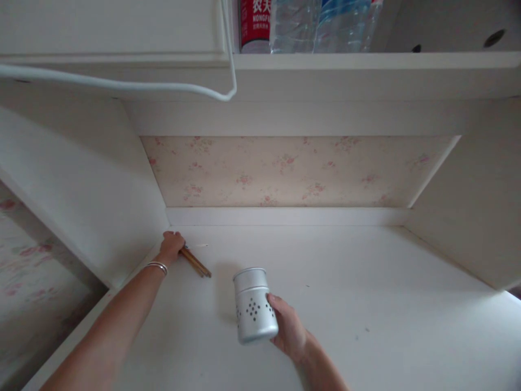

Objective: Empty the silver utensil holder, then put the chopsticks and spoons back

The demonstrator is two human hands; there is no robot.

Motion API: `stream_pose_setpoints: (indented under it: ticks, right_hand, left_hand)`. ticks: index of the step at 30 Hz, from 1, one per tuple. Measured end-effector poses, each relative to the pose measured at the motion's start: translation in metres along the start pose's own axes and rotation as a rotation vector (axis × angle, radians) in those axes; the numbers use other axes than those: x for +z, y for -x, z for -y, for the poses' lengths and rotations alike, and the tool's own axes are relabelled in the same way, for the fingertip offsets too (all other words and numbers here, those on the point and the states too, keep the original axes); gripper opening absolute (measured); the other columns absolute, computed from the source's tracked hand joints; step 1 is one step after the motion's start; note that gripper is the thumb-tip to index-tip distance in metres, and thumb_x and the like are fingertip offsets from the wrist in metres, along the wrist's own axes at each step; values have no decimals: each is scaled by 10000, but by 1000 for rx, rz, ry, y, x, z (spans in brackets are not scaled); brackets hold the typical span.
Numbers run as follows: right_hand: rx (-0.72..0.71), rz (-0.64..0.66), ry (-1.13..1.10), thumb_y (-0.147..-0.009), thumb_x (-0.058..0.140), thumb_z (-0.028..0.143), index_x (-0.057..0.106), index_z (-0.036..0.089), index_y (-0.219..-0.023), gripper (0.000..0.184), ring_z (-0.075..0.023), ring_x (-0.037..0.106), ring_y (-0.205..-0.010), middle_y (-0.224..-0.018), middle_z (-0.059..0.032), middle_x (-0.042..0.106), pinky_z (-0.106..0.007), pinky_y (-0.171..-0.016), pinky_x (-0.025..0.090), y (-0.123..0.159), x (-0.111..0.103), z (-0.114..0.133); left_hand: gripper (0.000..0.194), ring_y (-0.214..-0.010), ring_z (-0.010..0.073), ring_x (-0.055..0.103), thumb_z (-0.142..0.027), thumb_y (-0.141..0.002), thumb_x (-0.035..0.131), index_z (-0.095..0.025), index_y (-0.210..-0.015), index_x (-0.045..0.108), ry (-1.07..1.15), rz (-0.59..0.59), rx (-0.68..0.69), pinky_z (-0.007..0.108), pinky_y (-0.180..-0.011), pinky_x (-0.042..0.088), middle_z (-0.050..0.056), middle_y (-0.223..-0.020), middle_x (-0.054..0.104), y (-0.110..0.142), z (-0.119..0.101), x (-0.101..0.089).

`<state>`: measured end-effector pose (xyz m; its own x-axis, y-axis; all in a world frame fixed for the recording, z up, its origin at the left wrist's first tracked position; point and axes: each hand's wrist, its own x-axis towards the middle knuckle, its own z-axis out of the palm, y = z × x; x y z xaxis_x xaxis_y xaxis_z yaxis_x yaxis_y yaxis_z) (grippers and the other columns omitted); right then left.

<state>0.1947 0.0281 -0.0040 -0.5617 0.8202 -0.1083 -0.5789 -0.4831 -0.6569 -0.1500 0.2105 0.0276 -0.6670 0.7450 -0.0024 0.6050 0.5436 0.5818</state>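
Left hand (173, 245) grasps brown sticks (196, 263) near surface (345, 271) back-left corner. Sticks' long axis slants frontward-right, toward the perforated canister (253, 298), slightly tilted, gripped by right hand (290, 328), the nearer hand to surface front.

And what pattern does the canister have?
The silver canister has dark dots, the middle cluster diamond-shaped; best seen in head view.

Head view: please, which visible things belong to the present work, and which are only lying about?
In use:
perforated silver canister, in the right hand
brown sticks, in the left hand

Only about:
clear bottles and red package, on the upper shelf
white cord, hanging
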Motion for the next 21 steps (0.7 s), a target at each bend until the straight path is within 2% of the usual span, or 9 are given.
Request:
stream_pose_setpoints:
  ticks: [4, 8, 10, 13, 16, 19, 21]
  right_hand:
    - [18, -3, -4, -751, 683, 540, 678, 83, -984, 513, -239, 670, -801, -824, -120, 719, -346, -783, 463, 0, 2, 2]
    - [33, -5, 3, -722, 702, 562, 677, 83, -997, 553, -260, 673, -840, -844, -132, 720, -383, -838, 459, -2, 0, 2]
    - [41, -2, 6, -725, 705, 556, 675, 82, -1005, 551, -265, 672, -859, -856, -137, 720, -393, -856, 454, -2, -1, 2]
    - [47, 18, 3, -742, 700, 532, 672, 80, -1026, 535, -267, 669, -882, -868, -138, 721, -395, -874, 448, -3, -3, 1]
    - [60, 43, -2, -752, 698, 519, 662, 81, -1066, 540, -268, 666, -900, -880, -137, 722, -397, -884, 445, -3, -3, 1]
    - [65, 53, -4, -757, 699, 509, 649, 84, -1104, 551, -267, 665, -907, -898, -136, 722, -399, -892, 442, -3, -3, 1]
    - [57, 56, -3, -753, 703, 510, 653, 82, -1091, 547, -267, 666, -907, -907, -139, 721, -401, -895, 441, -3, -2, 1]
  left_hand:
    - [413, -1033, 234, 609, -421, -932, 502, -138, -1232, 529, -91, 27, 8, 447, -886, 499, 120, -1188, 600, -19, -6, 2]
    - [495, -1060, 385, 604, -465, -944, 360, -50, -1155, 530, -171, 56, 131, 523, -856, 448, 288, -1107, 617, -28, -16, 1]
    - [502, -1068, 432, 592, -476, -934, 326, -58, -1104, 547, -206, 65, 209, 546, -856, 423, 323, -1077, 617, -27, -24, 5]
    - [510, -1082, 428, 589, -520, -923, 322, -96, -1044, 579, -235, 90, 333, 537, -895, 398, 290, -1031, 643, -21, -36, 18]
    - [482, -1092, 387, 593, -557, -902, 390, -139, -1024, 596, -223, 110, 420, 491, -917, 403, 227, -1014, 667, -15, -47, 32]
    - [400, -1102, 357, 589, -494, -905, 465, -143, -1044, 598, -174, 101, 427, 464, -925, 415, 200, -1018, 668, -16, -51, 37]
    - [357, -1087, 329, 595, -429, -907, 515, -127, -1079, 595, -120, 84, 390, 469, -921, 433, 179, -1042, 659, -20, -50, 32]
